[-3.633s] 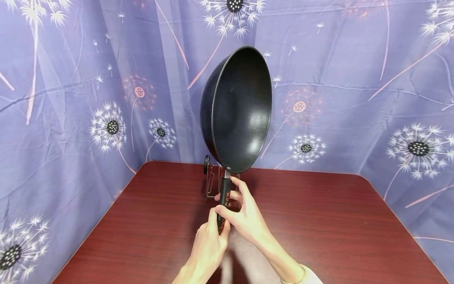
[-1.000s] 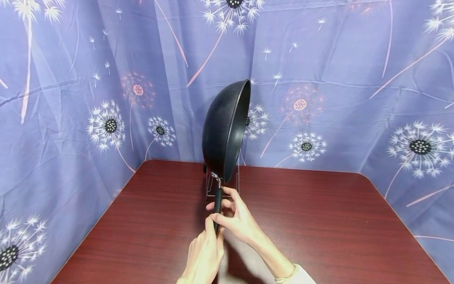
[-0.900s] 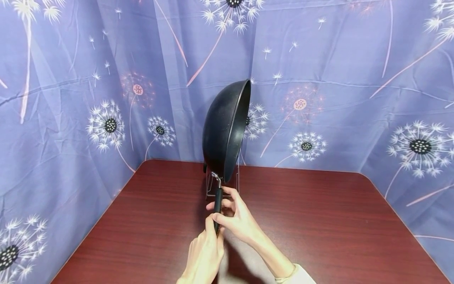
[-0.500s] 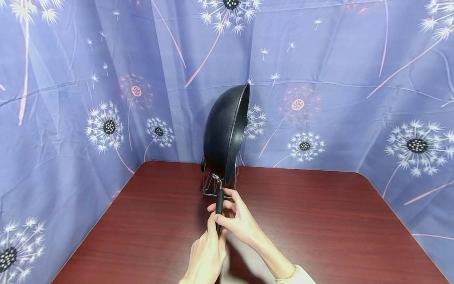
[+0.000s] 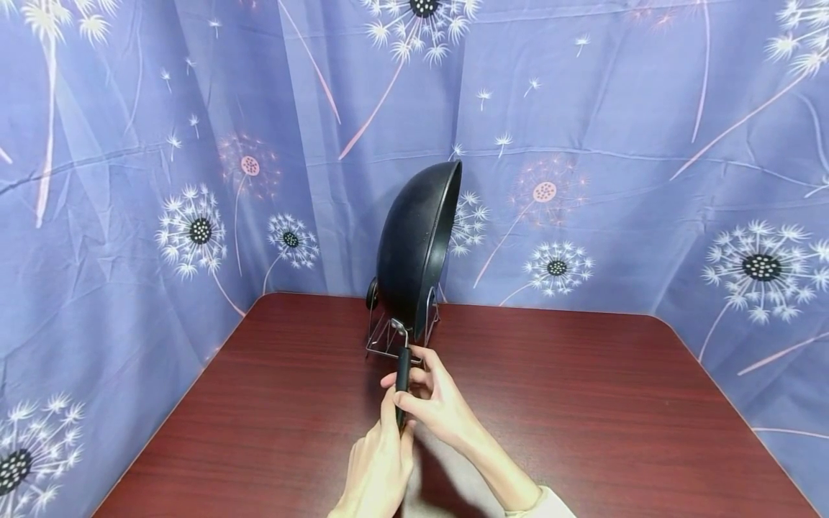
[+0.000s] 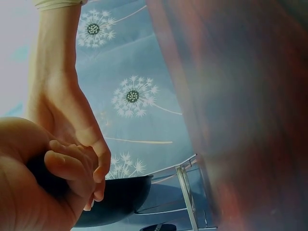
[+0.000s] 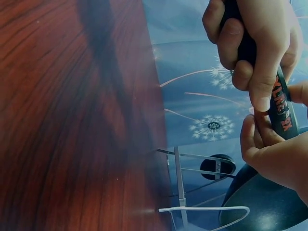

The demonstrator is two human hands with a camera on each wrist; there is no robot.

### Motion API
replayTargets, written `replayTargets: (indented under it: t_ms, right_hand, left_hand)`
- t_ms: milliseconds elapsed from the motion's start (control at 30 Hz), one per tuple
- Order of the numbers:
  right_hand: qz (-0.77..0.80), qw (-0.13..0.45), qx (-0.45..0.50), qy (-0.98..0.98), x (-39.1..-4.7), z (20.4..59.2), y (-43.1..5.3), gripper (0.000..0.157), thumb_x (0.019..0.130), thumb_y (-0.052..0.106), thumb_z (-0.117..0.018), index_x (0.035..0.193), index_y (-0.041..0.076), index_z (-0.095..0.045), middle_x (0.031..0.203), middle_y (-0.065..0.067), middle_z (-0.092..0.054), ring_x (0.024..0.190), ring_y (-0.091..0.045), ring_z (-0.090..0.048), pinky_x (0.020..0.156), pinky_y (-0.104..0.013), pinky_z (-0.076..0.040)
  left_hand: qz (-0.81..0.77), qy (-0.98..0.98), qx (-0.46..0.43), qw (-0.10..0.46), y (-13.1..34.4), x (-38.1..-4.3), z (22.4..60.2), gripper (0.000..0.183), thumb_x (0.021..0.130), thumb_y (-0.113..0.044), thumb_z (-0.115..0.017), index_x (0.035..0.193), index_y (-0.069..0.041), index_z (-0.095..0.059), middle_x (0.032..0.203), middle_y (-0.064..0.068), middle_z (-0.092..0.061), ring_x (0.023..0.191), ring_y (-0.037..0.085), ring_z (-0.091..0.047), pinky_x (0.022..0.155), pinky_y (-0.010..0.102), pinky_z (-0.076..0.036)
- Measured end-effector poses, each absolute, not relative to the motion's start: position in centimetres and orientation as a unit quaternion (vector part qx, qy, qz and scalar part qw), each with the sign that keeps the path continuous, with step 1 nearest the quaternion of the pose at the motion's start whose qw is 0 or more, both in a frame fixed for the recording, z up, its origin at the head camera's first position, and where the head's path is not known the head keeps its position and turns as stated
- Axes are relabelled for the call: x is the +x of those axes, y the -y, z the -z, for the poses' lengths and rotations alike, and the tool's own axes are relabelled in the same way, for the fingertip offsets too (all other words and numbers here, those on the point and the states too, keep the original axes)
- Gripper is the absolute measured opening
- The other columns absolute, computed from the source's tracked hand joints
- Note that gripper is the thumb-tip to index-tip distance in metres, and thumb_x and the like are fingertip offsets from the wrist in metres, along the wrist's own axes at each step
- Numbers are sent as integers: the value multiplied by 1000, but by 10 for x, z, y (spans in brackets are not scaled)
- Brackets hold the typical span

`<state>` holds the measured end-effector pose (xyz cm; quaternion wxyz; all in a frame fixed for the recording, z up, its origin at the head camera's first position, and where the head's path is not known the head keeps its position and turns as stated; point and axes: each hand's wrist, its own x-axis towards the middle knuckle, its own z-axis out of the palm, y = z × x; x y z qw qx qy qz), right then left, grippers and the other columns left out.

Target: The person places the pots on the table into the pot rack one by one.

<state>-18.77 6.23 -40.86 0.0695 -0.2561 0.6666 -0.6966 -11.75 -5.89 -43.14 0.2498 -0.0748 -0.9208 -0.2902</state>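
Note:
A large black wok (image 5: 414,244) stands on edge, its hollow turned right and its outer side toward the head camera. My left hand (image 5: 378,460) grips the rear end of its black handle (image 5: 403,370). Farther up the handle, my right hand (image 5: 440,403) holds it between thumb and fingers. The wok's lower edge is down among the bars of a wire rack (image 5: 381,352) on the table; whether it bears on the rack is hidden. In the right wrist view, orange lettering marks the handle, and a rack wire (image 7: 207,208) passes before the wok.
A round black disc (image 5: 372,294) is at the rack's left side, crossed by a metal strip in the right wrist view. The table (image 5: 583,403) is reddish-brown wood. Purple curtains (image 5: 583,86) with dandelion prints hang close behind and at both sides.
Over the last few seconds the wok has come down toward the rack and turned, so its outside now shows more than its hollow. In the last second it sinks slightly lower. Both hands keep their hold.

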Motion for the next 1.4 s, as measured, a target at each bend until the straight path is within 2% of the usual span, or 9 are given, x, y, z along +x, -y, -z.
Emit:
replayTargets:
  t_ms: [167,367,600,800,1067,1267,1400]
  right_hand:
    - [692,64,-257,-671,-187,411,-64,61,88,-1,-63,141,8,-33,115,-29,-67,81,-12,-67,60,-22,-52]
    - [686,56,-259,-678,-187,413,-65,58,89,1,-63,139,8,-34,115,-29,-67,86,-12,-69,69,-26,-56]
    - [681,65,-242,-688,-185,417,-68,57,88,1,-62,138,10,-35,117,-22,-70,87,-14,-69,74,-23,-53]
    - [684,76,-233,-687,-185,421,-69,56,89,4,-62,138,12,-35,120,-24,-68,91,-14,-68,79,-22,-50]
    - [688,88,-213,-688,-185,425,-70,56,90,6,-62,138,16,-36,121,-22,-68,94,-16,-67,79,-23,-50]
    - [685,98,-196,-695,-185,426,-70,55,90,7,-62,138,18,-36,117,-14,-71,96,-15,-67,78,-23,-50]
    - [687,104,-191,-694,-186,429,-71,55,91,6,-62,138,16,-36,118,-18,-71,97,-14,-67,82,-24,-51]
  left_hand:
    - [291,922,-75,244,59,-117,432,39,94,-16,-66,128,-13,-46,83,6,-73,56,27,-66,45,34,-42]
    - [289,921,-83,250,59,-117,433,42,94,-17,-66,130,-15,-45,82,5,-72,55,26,-65,44,33,-42]
    - [282,926,-78,238,59,-116,434,49,93,-19,-67,137,-17,-43,89,6,-74,57,29,-66,47,36,-45]
    - [278,930,-74,227,58,-115,435,48,92,-19,-68,135,-15,-45,83,7,-72,55,29,-65,46,36,-43]
    - [271,934,-76,219,59,-115,438,50,91,-19,-69,135,-15,-45,78,7,-70,52,26,-63,44,34,-41]
    - [272,935,-81,212,59,-116,438,49,91,-18,-69,134,-15,-45,74,7,-68,51,26,-62,43,33,-39]
    - [272,938,-83,199,59,-116,439,48,92,-19,-68,134,-15,-44,74,8,-68,51,27,-62,43,33,-39]
